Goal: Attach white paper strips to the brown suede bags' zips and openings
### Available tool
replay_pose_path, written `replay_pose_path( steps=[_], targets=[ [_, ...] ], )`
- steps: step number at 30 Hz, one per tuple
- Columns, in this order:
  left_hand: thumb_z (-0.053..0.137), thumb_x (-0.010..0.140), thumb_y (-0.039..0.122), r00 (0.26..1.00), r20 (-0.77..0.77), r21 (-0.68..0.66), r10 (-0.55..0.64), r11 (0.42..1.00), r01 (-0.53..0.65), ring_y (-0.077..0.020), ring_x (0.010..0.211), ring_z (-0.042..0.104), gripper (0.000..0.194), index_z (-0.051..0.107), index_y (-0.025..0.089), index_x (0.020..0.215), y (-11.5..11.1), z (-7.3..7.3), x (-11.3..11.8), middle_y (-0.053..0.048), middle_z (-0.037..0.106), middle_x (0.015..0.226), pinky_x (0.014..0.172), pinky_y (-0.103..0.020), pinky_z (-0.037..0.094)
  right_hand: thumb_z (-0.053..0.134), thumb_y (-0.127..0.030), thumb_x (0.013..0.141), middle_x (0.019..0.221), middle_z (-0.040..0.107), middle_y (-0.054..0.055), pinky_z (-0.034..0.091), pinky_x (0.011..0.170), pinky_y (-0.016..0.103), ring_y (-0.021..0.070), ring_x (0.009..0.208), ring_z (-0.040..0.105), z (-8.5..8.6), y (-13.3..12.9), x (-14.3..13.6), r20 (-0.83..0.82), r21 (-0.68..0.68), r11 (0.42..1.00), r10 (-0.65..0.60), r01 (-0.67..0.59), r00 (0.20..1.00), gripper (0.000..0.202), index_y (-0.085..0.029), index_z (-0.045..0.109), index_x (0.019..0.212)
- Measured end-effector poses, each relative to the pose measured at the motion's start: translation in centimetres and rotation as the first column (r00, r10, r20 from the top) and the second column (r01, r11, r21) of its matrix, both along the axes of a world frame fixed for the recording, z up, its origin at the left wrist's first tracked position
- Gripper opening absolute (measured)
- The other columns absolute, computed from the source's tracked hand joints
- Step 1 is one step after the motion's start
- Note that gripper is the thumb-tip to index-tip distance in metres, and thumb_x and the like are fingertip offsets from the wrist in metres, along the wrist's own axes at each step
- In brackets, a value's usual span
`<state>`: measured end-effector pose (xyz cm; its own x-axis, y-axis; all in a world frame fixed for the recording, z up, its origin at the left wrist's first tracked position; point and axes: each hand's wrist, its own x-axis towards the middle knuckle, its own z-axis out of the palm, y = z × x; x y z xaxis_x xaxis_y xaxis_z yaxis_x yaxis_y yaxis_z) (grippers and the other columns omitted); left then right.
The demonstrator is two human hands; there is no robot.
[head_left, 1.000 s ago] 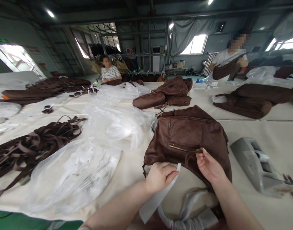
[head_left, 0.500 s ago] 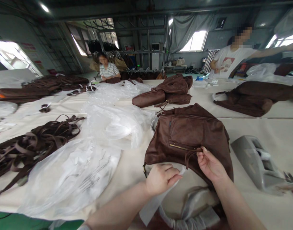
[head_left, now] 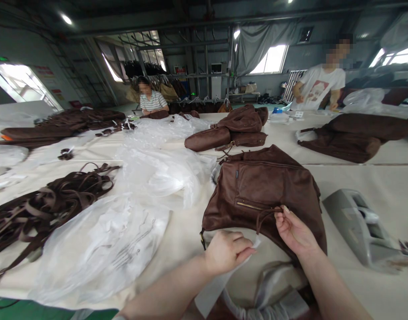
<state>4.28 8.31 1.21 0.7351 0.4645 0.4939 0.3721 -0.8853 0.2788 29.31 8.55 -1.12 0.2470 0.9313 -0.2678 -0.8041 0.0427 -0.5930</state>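
Note:
A dark brown leather bag (head_left: 257,182) lies on the pale table, its brass zipper facing up. My right hand (head_left: 292,226) pinches the thin brown cord (head_left: 266,215) near the right end of that zipper. Closed on a strip of thin white paper (head_left: 217,284), my left hand (head_left: 227,251) is just below the bag's curved lower edge. The strip hangs down to the left from its fingers. Below both hands is a handle (head_left: 267,306) wrapped in whitish material.
Clear plastic bags (head_left: 107,244) and a heap of brown straps (head_left: 50,200) lie left. A grey tape dispenser (head_left: 360,226) stands right. More brown bags (head_left: 237,126) lie farther back. Two people (head_left: 152,100) (head_left: 320,86) are across the table.
The person at the back right has lowered an outstretched arm. My hands keep nearly the same places and grips; the view has shifted slightly.

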Motion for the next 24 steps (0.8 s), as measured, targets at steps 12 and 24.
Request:
replay_pose_path(
  steps=[12, 24],
  targets=[
    [0.052, 0.091, 0.032, 0.982, 0.097, -0.084, 0.159, 0.985, -0.151, -0.0106, 0.061, 0.056, 0.021, 0.065, 0.019, 0.081, 1.4, 0.4, -0.9, 0.000, 0.061, 0.067, 0.057, -0.022, 0.038, 0.084, -0.010, 0.060, 0.078, 0.070, -0.003, 0.057, 0.059, 0.011, 0.0066, 0.062, 0.063, -0.1, -0.2, -0.3, 0.029, 0.040, 0.999, 0.024, -0.025, 0.999, 0.021, -0.020, 0.070, 0.072],
    [0.060, 0.085, 0.030, 0.975, 0.107, -0.294, 0.193, 0.943, -0.154, -0.0098, 0.062, 0.054, 0.016, 0.067, 0.018, 0.077, 2.3, 0.2, -0.8, 0.001, 0.061, 0.067, 0.058, -0.021, 0.039, 0.080, -0.010, 0.064, 0.077, 0.066, -0.003, 0.050, 0.049, 0.012, 0.0070, 0.065, 0.061, -0.5, -0.2, -0.2, 0.072, 0.077, 0.990, 0.112, -0.117, 0.991, 0.018, -0.019, 0.070, 0.076]
  ],
)
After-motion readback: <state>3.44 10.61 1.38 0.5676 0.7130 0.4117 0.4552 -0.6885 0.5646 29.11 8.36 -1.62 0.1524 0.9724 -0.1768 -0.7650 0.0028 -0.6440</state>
